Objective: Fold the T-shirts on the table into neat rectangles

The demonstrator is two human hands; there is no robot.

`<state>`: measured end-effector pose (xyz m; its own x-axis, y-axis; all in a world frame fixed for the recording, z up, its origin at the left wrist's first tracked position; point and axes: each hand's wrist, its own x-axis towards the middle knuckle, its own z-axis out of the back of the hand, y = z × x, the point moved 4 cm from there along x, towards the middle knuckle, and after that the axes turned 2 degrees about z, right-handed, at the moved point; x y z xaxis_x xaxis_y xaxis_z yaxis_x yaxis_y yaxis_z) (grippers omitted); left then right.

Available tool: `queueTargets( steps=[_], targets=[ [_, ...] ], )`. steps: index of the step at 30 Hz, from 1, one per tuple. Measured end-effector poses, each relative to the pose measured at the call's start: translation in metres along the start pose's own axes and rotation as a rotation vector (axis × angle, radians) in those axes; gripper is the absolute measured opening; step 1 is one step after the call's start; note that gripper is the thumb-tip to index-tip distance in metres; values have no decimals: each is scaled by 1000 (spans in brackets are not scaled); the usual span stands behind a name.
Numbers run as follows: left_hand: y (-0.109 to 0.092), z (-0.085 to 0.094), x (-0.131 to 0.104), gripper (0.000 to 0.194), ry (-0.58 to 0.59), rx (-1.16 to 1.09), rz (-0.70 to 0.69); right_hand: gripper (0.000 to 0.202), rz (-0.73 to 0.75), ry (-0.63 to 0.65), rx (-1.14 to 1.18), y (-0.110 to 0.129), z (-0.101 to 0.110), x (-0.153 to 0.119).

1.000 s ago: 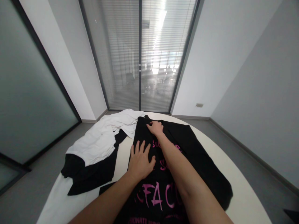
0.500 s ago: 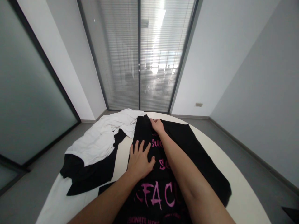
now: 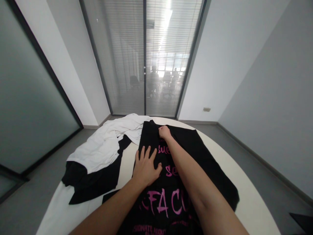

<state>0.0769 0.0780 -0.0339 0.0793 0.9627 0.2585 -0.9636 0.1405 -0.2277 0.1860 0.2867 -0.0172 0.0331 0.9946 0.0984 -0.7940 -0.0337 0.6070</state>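
Observation:
A black T-shirt (image 3: 205,156) with pink lettering lies spread over the table before me, partly folded along its left side. My left hand (image 3: 146,167) rests palm down on that folded strip, its fingers spread and nothing in them. Farther up, near the shirt's far edge, my right hand (image 3: 164,132) is closed with its fingers curled against the fabric. The fingertips are hidden, but the cloth seems to be gripped there. My right forearm covers part of the lettering.
White cloth (image 3: 102,143) lies heaped at the left, over more black cloth (image 3: 97,184). The round pale table (image 3: 254,192) curves away at the right. Beyond it stand a glass partition with blinds (image 3: 127,65) and a grey wall (image 3: 266,85).
My right hand has drawn slightly toward me along the shirt, its fingers now curled tighter. The left hand stays flat in about the same place.

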Motion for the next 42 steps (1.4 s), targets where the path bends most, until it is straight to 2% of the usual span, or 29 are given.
queueTargets(
  steps=[4,9,13,17,19,22,24,27,30,32,34,37,42],
  targets=[
    [0,-1,0,64,-1,7,2,40,90,-65,-84,8,-6,-17],
    [-1,-1,0,63,13,23,6,39,253,4,-228,16,-20,-39],
    [-1,-2,0,63,21,29,3,43,329,-5,-291,14,-19,-48],
    [0,-4,0,63,13,43,-4,58,403,218,-339,7,-25,-53],
    [0,-5,-1,63,4,48,-7,62,401,275,-346,0,-21,-55],
    [0,-6,-3,64,-4,51,-15,54,332,138,-378,-17,5,-55],
    [0,-7,-3,64,4,53,-17,45,210,13,-414,-35,34,-54],
    [0,-7,-3,64,20,56,-10,44,-15,-96,-453,-74,80,-53],
    [2,-8,-3,64,42,65,-2,47,-273,-143,-488,-118,120,-57],
    [2,-9,-3,67,57,76,-5,47,-388,-121,-494,-145,136,-62],
    [2,-10,-3,70,70,88,-10,48,-427,-77,-486,-165,144,-65],
    [2,-10,-3,72,82,103,-6,45,-402,-17,-466,-183,143,-67],
    [2,-10,-3,70,83,117,-4,36,-332,-15,-434,-187,140,-65]
  ],
)
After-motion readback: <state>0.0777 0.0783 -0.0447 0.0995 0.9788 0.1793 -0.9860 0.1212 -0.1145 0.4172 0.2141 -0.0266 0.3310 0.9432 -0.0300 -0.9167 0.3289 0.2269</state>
